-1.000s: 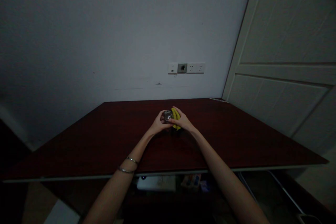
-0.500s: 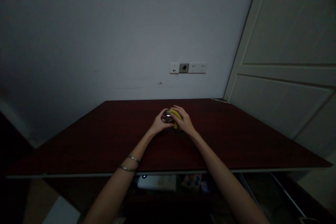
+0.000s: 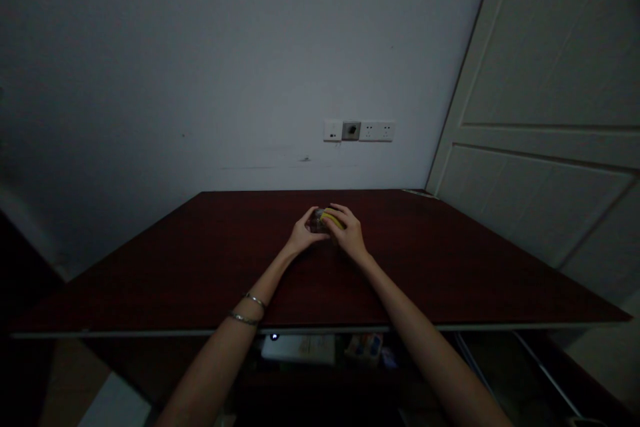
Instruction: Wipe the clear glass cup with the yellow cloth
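My left hand point(image 3: 301, 235) curls around the left side of a small, shiny, rounded cup-like thing point(image 3: 315, 221). Whether it is glass or metal I cannot tell in the dim light. In my right hand point(image 3: 351, 235) is a folded yellow cloth point(image 3: 332, 216), pressed against the right side of the shiny thing. Both hands meet over the middle of the dark red table point(image 3: 240, 260), towards its back. Fingers and cloth hide much of the shiny thing.
Behind the table rises a pale wall with a row of sockets point(image 3: 359, 131). A white panelled door point(image 3: 540, 180) stands along the right. Under the table's front edge, a white box-like thing point(image 3: 299, 349) and a colourful packet point(image 3: 365, 348) lie on a shelf.
The yellow cloth has shifted left over the shiny thing, covering more of it. Its lower end, which hung below my right fingers, no longer shows. My left hand stays almost in place.
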Demonstrator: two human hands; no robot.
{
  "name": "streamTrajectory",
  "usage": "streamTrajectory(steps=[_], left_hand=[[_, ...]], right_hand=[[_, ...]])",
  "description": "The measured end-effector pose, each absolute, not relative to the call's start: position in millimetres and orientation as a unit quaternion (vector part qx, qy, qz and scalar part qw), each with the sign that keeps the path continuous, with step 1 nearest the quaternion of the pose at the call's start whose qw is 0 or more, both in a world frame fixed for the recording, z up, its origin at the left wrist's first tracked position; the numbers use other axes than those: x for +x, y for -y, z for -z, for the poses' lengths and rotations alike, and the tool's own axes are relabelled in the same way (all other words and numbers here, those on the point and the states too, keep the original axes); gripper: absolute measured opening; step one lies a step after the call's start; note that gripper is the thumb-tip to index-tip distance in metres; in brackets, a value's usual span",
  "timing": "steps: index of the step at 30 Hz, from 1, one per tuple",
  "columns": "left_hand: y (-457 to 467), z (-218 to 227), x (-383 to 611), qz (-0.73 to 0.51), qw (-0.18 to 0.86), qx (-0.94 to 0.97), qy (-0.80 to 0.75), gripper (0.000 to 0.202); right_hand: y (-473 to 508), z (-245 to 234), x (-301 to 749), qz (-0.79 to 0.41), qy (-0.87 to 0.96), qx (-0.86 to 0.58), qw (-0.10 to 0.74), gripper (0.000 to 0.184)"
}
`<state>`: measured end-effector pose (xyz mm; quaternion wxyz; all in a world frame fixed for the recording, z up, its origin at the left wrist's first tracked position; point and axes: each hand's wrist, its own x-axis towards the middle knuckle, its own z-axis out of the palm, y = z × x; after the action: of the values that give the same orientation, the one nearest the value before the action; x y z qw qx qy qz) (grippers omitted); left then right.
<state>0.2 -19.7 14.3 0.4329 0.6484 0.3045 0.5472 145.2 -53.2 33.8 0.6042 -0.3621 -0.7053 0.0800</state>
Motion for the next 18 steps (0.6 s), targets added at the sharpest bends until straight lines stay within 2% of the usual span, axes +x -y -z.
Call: streamTrajectory(steps=[4,11,18], left_hand=[[15,-8,-1,-0.539,0.408,0.665,-0.318,0.087],[11,-8,-1,-0.558,0.441,0.635,-0.303,0.079],[21,-13,3,-0.541,0.474,0.612,-0.330,0.084]], right_hand=[[52,-31,145,-0.080,0.697,-0.364,0.612,0.026],[59,-30,142,-0.025,0.795,-0.293,0.530,0.025],[55,-34,138,-0.069,0.717,-0.348,0.600,0.027]])
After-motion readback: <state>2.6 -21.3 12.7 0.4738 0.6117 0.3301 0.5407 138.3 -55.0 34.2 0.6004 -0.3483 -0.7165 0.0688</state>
